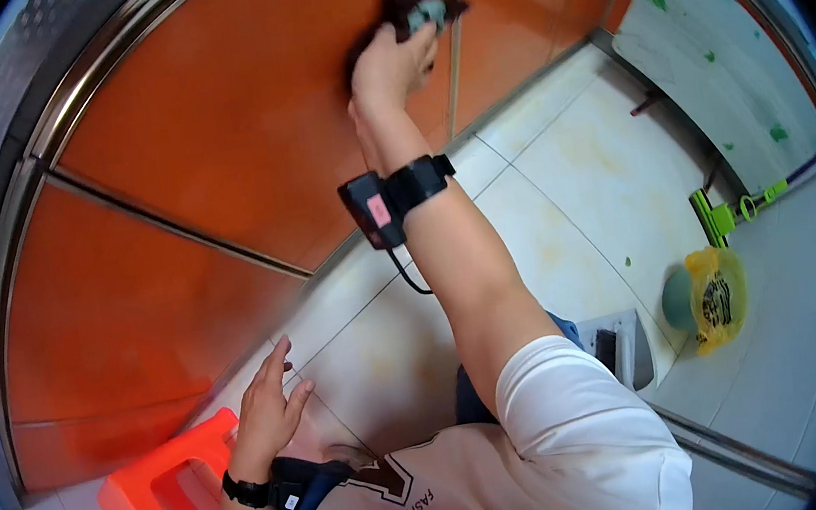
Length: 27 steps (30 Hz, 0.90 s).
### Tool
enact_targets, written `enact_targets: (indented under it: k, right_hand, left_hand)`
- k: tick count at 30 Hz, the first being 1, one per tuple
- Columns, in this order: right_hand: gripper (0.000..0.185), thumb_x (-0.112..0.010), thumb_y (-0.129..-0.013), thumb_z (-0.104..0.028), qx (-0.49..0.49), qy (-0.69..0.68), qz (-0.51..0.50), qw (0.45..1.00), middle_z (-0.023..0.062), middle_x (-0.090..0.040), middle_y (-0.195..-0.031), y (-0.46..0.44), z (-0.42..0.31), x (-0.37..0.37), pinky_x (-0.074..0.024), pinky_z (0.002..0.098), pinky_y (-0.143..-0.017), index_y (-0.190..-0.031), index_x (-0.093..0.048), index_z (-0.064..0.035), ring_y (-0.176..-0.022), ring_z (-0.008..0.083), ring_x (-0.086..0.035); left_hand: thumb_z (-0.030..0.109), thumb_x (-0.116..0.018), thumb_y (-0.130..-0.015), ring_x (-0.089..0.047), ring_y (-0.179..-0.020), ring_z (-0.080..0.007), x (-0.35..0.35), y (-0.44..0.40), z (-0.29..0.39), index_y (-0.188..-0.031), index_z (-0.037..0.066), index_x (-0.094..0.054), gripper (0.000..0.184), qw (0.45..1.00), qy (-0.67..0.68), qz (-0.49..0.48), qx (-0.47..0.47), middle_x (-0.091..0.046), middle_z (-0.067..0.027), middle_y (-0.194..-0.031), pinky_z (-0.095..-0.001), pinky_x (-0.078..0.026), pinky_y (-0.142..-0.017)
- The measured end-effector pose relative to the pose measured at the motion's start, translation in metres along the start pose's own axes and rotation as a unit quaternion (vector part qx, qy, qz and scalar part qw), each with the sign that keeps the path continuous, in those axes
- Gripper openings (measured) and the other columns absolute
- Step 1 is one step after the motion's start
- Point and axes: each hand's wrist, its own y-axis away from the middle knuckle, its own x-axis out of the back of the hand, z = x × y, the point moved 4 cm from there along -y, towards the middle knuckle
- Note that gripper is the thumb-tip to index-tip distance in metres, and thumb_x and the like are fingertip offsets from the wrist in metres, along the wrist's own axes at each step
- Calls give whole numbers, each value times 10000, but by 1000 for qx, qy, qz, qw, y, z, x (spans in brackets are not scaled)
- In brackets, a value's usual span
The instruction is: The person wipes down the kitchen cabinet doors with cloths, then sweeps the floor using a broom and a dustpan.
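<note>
The dark cloth [404,1], with a pale teal patch, lies bunched against the orange cabinet door [232,124], close to the upright metal strip [455,58] at the door's edge; blur hides its exact folds. It sits under the fingers of the right hand [390,68], which is closed over it, probably so that hand and panel together keep the loose fabric from slipping. That arm is stretched well forward, presumably because this part of the door is far from the body. The left hand [269,404] is well apart from the cloth and the other hand, low and nearer the body, fingers spread and holding nothing; it seems held out for balance. Beside it stands an orange-red plastic stool [132,503] on the tiled floor [571,181]. Farther out to the right are a green squeegee [718,220] and a bin lined with a yellow bag [733,304], both near the wall.
</note>
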Motion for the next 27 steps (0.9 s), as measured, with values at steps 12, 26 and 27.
enact_targets:
  k: [12,26,27]
  right_hand:
    - [454,-464,-947,-92,-40,-143,-29,988,253,-389,-1380,-25,36,8,-376,434,-1022,-1353,-320,50,-1230,368,-441]
    - [279,-612,-727,-127,651,-11,-294,700,-88,-549,-1171,192,20,-31,-317,438,-895,-955,-605,-288,-1135,259,-436]
    - [271,-611,-726,-130,661,1,-285,694,-92,-552,-1185,185,16,-31,-327,424,-895,-943,-605,-293,-1145,262,-432]
  left_hand:
    - [264,-649,-871,-549,-1134,-362,9,-1,0,-1406,49,-363,643,999,-25,3,-31,-509,-227,-1309,-406,-442,-963]
    - [246,-655,-860,-508,-1181,-385,16,0,11,-1393,53,-386,628,997,-44,-1,-57,-488,-229,-1332,-402,-422,-995]
    - [246,-655,-860,-508,-1181,-385,14,0,6,-1393,53,-386,628,997,-41,-4,-63,-488,-229,-1332,-402,-422,-995]
